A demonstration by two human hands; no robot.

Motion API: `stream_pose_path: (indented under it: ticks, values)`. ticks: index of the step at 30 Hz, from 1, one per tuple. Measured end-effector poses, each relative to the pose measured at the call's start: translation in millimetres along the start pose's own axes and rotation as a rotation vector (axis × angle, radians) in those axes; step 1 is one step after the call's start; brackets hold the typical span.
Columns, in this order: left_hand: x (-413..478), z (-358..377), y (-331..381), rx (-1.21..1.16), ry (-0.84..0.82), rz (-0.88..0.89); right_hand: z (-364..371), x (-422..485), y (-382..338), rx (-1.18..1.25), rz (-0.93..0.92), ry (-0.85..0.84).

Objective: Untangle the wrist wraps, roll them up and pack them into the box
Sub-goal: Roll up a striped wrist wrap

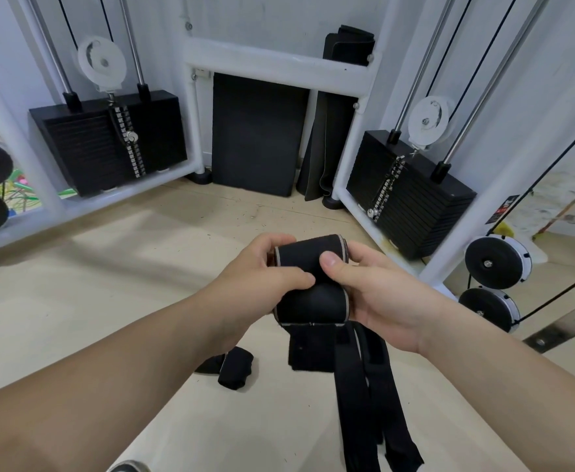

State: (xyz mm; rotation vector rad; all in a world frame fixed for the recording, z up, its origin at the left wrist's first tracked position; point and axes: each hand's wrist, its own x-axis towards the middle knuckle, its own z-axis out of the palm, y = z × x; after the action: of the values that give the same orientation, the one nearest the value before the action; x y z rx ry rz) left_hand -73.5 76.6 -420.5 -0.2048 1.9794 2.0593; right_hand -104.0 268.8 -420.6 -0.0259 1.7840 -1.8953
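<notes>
A black wrist wrap (309, 255) with grey edging is held in the air in front of me, part of it rolled into a thick bundle. My left hand (255, 281) grips its left side, thumb across the front. My right hand (378, 294) grips the right side, thumb pressed on the roll. Long black straps (354, 396) hang down from the bundle. A second black wrap (235, 367) lies crumpled on the floor below my left wrist. No box is in view.
A white cable machine frame (279, 68) surrounds the area, with black weight stacks at left (109, 141) and right (405, 195). Black mats (255, 134) lean on the back wall. Weight plates (497, 262) sit at right. The floor (126, 267) is pale wood.
</notes>
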Motion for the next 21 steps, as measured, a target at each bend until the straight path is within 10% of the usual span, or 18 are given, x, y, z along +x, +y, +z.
stream_pose_path:
  ticks: [21]
  values:
    - [-1,1,-4,0.052,-0.005,0.117,1,1,-1,-0.129,0.067,-0.055]
